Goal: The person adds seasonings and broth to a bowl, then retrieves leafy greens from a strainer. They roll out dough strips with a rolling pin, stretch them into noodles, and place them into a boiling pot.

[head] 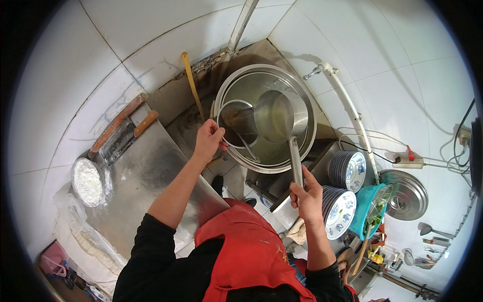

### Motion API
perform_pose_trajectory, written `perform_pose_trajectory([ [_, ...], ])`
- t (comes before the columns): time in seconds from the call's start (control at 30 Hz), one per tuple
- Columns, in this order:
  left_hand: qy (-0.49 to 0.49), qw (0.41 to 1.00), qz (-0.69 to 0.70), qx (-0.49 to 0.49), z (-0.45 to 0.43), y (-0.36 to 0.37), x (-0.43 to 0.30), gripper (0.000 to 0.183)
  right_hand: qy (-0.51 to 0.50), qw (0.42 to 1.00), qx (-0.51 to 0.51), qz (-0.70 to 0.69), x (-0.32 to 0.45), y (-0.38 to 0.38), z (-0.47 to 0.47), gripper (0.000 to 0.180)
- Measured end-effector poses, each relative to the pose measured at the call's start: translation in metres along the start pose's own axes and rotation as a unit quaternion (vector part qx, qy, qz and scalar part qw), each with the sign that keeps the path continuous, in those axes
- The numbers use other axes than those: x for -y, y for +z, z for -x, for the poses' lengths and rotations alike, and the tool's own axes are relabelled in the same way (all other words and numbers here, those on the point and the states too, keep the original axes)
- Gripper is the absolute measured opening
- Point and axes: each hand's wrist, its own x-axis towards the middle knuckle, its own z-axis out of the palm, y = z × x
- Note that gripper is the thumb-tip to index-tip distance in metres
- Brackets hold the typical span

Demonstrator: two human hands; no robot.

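Note:
My right hand [307,196] grips the long flat handle of a deep steel saucepan [300,115], tilted over the large steel pot [309,151]. I cannot tell how much liquid the saucepan holds. Cloudy, greenish liquid [241,85] stands in the pot. Between thumb and fingers, my left hand [208,139] pinches the rim of a round, steel-rimmed vessel [234,113] at the pot's left side; whether it is a bowl or a strainer is unclear. A thin metal handle [247,147] shows across its lower edge.
To the left, a steel table [151,170] bears a bowl of white flour [87,181] and a wooden-handled blade [146,123]. Plate stacks [339,211] and a teal basin [360,215] with greens stand right. A yellow stick [192,83] leans behind. Above the pot juts a wall tap [312,73].

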Motion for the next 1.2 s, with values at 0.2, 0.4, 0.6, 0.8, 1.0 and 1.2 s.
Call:
perform_pose_trajectory([
  [0.2, -0.01, 1.0, -0.001, 0.009, 0.0, -0.002, -0.001, 0.017, -0.014, 0.998, -0.007, 0.066, 0.002, 0.007, 0.0, 0.063],
  [0.4, -0.015, 1.0, -0.004, 0.003, 0.0, -0.003, 0.0, 0.016, -0.031, 0.987, -0.025, 0.159, -0.006, 0.008, -0.001, 0.065],
  [0.6, -0.034, 0.999, -0.039, -0.011, -0.002, -0.009, -0.002, 0.012, -0.073, 0.958, -0.022, 0.276, 0.004, 0.014, 0.002, 0.064],
  [0.8, -0.042, 0.998, -0.032, -0.02, -0.003, -0.011, -0.002, 0.01, -0.194, 0.906, 0.001, 0.376, -0.009, 0.007, 0.0, 0.064],
  [1.0, -0.041, 0.999, -0.009, -0.022, 0.001, -0.014, -0.008, 0.013, -0.3, 0.874, -0.034, 0.381, -0.009, 0.0, 0.003, 0.062],
  [1.2, -0.041, 0.998, -0.001, -0.046, 0.009, -0.027, 0.001, 0.014, -0.15, 0.936, -0.115, 0.298, -0.035, -0.005, -0.045, 0.061],
])
